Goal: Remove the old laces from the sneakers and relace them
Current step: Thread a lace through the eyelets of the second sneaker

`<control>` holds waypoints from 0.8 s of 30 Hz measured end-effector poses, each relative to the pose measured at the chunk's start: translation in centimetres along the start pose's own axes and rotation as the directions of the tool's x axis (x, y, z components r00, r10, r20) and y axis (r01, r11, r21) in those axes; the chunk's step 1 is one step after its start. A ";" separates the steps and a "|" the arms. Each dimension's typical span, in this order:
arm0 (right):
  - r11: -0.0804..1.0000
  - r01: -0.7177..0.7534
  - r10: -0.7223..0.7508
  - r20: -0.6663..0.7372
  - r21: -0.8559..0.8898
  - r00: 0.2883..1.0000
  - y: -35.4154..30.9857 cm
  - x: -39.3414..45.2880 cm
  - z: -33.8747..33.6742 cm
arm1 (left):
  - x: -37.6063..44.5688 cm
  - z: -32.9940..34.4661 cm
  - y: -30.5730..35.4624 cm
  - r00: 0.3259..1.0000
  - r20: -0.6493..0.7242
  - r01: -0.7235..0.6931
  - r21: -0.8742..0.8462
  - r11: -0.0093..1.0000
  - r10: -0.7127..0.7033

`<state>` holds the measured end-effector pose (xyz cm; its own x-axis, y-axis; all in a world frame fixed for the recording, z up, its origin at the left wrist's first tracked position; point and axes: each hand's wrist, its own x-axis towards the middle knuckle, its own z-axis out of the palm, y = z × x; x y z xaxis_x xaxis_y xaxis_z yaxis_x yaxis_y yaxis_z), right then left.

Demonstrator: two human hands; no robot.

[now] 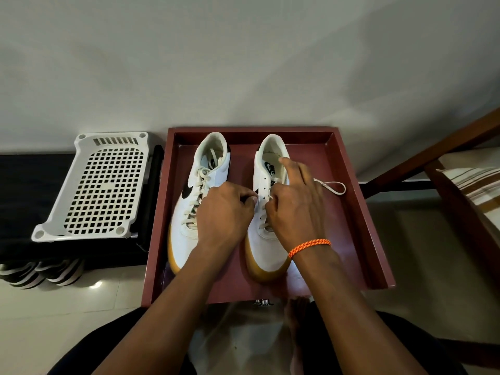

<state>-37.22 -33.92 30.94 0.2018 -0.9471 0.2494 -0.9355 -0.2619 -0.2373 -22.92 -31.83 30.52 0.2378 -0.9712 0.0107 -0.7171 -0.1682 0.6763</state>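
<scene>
Right sneaker (266, 212), in maroon tray (359, 212), three o'clock of laced left sneaker (200, 190): left hand (223, 212) and right hand (295, 204) pinching its cream lace (334, 186) (loop trailing at three o'clock). Advisably drawing gently, eyelet by eyelet.

A dark red tray (362, 212) carries two white sneakers side by side: the laced sneaker (213, 169) stands left of the other sneaker (266, 247). A loose lace loop (334, 186) lies right of that sneaker.
</scene>
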 end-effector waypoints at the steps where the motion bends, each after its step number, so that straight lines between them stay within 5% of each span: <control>1: 1.000 -0.007 0.007 -0.004 0.004 1.000 0.1 0.0 0.1 | 0.0 0.0 0.1 1.000 0.001 -0.001 0.004 1.000 0.001; 9: 0.993 -0.082 0.080 0.030 0.081 0.996 0.0 -0.2 1.0 | 0.0 0.1 0.1 1.000 0.004 0.014 -0.007 1.000 -0.014; 15: 0.871 -0.287 0.237 0.172 0.399 0.956 1.8 0.3 1.0 | 0.3 0.3 -0.4 1.000 0.013 0.022 -0.086 0.996 -0.021; 24: 0.882 -0.332 0.267 0.227 0.334 0.937 1.1 0.0 0.7 | 0.5 0.0 -0.7 0.999 0.044 -0.007 -0.117 0.993 0.012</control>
<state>-38.00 -34.34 30.00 0.0054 -0.9991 -0.0422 -0.7954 0.0213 -0.6057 -22.29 -32.16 30.03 0.2001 -0.9797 -0.0137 -0.6370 -0.1407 0.7579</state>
